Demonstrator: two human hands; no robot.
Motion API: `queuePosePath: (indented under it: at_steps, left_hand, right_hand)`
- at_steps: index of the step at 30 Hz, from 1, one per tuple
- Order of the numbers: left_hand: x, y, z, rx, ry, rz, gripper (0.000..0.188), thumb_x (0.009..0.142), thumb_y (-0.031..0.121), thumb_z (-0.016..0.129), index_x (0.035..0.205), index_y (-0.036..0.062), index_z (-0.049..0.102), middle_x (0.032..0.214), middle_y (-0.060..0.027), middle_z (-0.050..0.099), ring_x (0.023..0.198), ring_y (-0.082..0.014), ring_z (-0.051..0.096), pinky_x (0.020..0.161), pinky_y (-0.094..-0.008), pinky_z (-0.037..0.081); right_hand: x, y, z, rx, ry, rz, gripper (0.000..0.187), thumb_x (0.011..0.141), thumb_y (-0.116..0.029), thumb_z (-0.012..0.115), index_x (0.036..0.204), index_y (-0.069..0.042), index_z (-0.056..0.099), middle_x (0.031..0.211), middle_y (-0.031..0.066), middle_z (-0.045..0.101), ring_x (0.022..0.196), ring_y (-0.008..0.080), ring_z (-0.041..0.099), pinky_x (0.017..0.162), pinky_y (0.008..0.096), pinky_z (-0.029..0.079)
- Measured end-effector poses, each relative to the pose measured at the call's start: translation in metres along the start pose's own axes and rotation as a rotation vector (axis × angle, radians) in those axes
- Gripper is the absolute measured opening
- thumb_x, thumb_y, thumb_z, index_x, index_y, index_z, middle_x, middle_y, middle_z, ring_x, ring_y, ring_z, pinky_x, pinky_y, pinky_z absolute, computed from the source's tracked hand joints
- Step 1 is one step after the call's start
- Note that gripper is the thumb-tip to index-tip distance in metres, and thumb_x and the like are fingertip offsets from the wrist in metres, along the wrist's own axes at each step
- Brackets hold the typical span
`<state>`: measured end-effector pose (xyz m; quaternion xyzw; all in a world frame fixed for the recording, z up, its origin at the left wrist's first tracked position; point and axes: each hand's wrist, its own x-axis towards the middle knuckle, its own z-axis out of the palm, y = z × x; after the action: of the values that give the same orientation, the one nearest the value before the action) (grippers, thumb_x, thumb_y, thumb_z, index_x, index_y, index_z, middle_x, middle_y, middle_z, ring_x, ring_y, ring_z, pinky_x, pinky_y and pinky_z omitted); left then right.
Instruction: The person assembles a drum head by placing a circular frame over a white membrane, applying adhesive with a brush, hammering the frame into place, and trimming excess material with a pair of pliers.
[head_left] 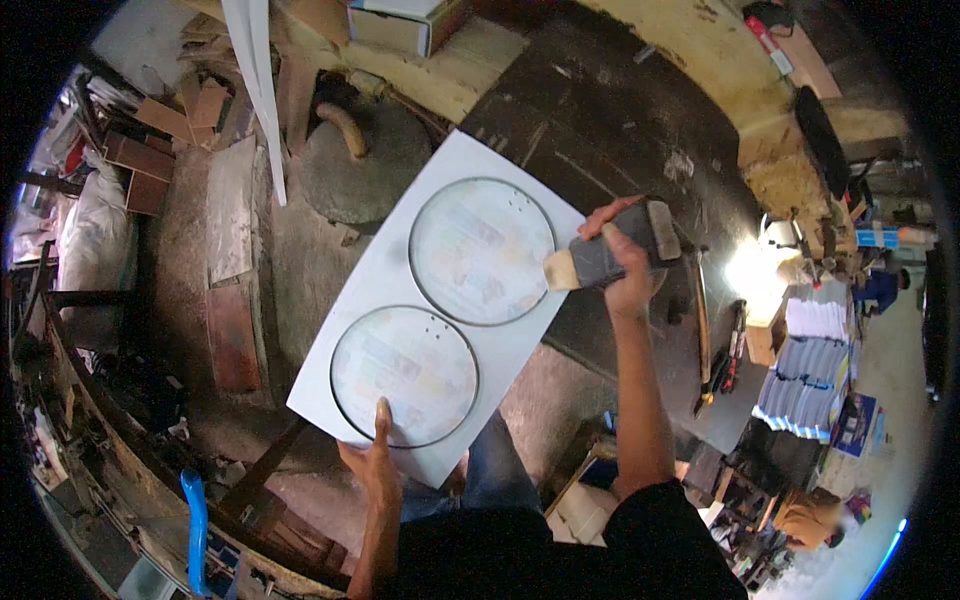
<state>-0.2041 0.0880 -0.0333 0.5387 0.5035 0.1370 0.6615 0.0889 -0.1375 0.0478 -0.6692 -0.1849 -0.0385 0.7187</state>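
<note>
A white rectangular board (390, 265) is tilted in front of me, with two round, pale glossy panels in thin dark rims. The far panel (480, 250) and near panel (405, 375) each show small dark dots by the rim. My left hand (375, 460) grips the board's near edge, thumb on the near panel and fingers hidden underneath. At the board's right edge, my right hand (628, 265) is wrapped round a dark, block-like tool (597, 262) with a pale end that meets or overlaps the edge. The tool's exact kind is unclear.
A dark worktable (610, 110) lies beyond and right of the board. A bright lamp (765, 265) and stacked printed sheets (810, 350) are at right. A round grey lid-like object (365, 165) with a curved handle stands at far left. Wood offcuts (200, 110) lie farther left.
</note>
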Motion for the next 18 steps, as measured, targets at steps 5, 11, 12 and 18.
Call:
queuePosePath:
  at_steps: [5,11,12,18]
  left_hand:
    - [0.019,0.005,-0.009,0.016,0.000,0.009,0.075,0.077,0.021,0.085,0.134,-0.0069,0.047,0.128,-0.0199,0.056,0.115,-0.0272,0.055,0.103,-0.0420,0.041]
    - [0.053,0.025,-0.005,-0.019,-0.156,0.053,0.074,0.072,0.021,0.088,0.130,-0.0051,0.050,0.121,-0.0206,0.060,0.111,-0.0274,0.059,0.095,-0.0391,0.049]
    - [0.062,0.018,-0.012,0.051,-0.100,0.061,0.075,0.072,0.017,0.088,0.132,-0.0041,0.048,0.122,-0.0204,0.059,0.111,-0.0266,0.059,0.095,-0.0379,0.049]
    - [0.055,0.032,0.002,-0.010,-0.111,0.148,0.082,0.071,0.007,0.087,0.137,-0.0027,0.040,0.128,-0.0198,0.055,0.114,-0.0273,0.058,0.098,-0.0385,0.048]
  right_hand:
    - [-0.005,-0.059,-0.023,0.267,0.236,0.372,0.031,0.084,-0.016,0.063,0.113,-0.006,0.067,0.114,0.0089,0.067,0.106,0.0202,0.061,0.099,0.0364,0.045]
    - [-0.007,-0.084,0.036,-0.320,-0.060,0.199,0.029,0.079,-0.014,0.063,0.106,0.000,0.062,0.102,0.0109,0.063,0.096,0.0192,0.060,0.090,0.0367,0.047]
    - [-0.001,-0.095,0.047,-0.259,-0.217,0.184,0.042,0.075,-0.011,0.064,0.115,-0.002,0.055,0.106,0.0106,0.061,0.099,0.0203,0.057,0.090,0.0386,0.047]
    - [0.030,-0.134,0.078,-0.240,-0.351,-0.355,0.036,0.080,-0.017,0.061,0.113,-0.001,0.057,0.106,0.0116,0.063,0.101,0.0212,0.058,0.093,0.0375,0.046]
